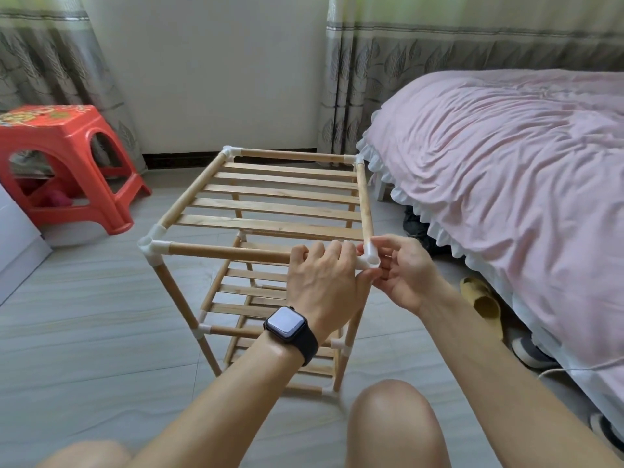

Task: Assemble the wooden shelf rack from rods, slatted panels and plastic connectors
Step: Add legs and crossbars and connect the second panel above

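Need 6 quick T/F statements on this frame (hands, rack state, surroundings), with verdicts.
1. The left hand grips the front top rod. True.
2. The right hand pinches the white connector at the near right top corner. True.
3. A watch is on the right wrist. False: the watch is on the left wrist.
4. The top level has no slats yet. False: the top slatted panel sits inside the frame.
5. A stool stands on the bed. False: the red stool stands on the floor, left of the rack.
6. A lower slatted shelf shows beneath the top one. True.
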The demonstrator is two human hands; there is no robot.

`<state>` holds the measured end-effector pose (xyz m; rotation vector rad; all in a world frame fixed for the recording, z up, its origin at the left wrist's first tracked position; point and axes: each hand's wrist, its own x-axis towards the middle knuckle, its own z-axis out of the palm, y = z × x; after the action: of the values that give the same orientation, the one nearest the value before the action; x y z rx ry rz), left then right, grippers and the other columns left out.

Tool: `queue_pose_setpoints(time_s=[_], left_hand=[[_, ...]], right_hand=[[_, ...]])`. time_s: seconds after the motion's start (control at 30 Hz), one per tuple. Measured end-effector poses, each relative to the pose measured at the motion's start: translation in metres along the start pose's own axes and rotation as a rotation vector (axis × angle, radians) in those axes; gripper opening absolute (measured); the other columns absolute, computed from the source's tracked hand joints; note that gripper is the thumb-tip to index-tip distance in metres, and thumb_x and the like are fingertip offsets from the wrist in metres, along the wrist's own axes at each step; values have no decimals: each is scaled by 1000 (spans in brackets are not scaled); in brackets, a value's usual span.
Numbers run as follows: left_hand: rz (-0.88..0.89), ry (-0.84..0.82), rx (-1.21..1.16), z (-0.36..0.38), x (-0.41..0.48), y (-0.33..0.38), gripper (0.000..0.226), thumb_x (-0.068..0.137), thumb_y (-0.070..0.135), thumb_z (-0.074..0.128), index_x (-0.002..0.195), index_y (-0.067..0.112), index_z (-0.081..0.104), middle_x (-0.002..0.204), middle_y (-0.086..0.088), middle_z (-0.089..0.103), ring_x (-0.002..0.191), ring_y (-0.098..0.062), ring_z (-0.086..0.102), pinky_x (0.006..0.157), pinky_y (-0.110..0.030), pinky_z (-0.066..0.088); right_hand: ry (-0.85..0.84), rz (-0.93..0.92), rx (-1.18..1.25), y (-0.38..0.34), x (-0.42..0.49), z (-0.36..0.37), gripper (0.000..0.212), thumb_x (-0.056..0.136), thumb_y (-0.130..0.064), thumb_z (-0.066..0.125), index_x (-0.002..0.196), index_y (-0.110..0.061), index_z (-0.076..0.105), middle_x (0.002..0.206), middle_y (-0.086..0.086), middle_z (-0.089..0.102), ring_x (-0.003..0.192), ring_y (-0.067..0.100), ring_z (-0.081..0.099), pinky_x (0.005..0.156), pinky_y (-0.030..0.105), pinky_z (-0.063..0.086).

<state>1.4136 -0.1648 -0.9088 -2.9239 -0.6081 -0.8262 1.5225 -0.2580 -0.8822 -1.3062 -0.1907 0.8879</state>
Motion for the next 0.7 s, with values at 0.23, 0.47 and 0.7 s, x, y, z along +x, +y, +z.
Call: queue_pose_setpoints(time_s=[0.23, 0.47, 0.7], left_hand=[[92, -19, -123, -2, 9, -16, 39, 96, 59, 47, 108, 23, 56, 104, 7, 62, 96, -18, 58, 85, -32, 36], [195, -19, -17, -26, -5, -128, 72, 80, 56, 71, 138, 19, 47, 131, -3, 56, 113, -24, 57, 91, -41, 50], [11, -375, 165, -55, 11, -216, 86, 82, 62, 63, 152, 27, 29, 157, 6, 35, 144, -16, 33, 117, -36, 28]], right_hand=[[10, -136, -90, 13, -4, -8, 34, 102, -25, 52, 107, 2, 73, 88, 8, 73, 76, 15, 67, 77, 28, 52], [339, -564, -797, 16, -17, -6, 38, 94, -55, 56, 118, -26, 57, 117, -12, 58, 106, 7, 57, 91, 31, 48], [219, -699, -1682, 15, -11, 47, 90, 85, -73, 49, 155, -22, 23, 158, -3, 30, 147, 19, 22, 118, 40, 24]])
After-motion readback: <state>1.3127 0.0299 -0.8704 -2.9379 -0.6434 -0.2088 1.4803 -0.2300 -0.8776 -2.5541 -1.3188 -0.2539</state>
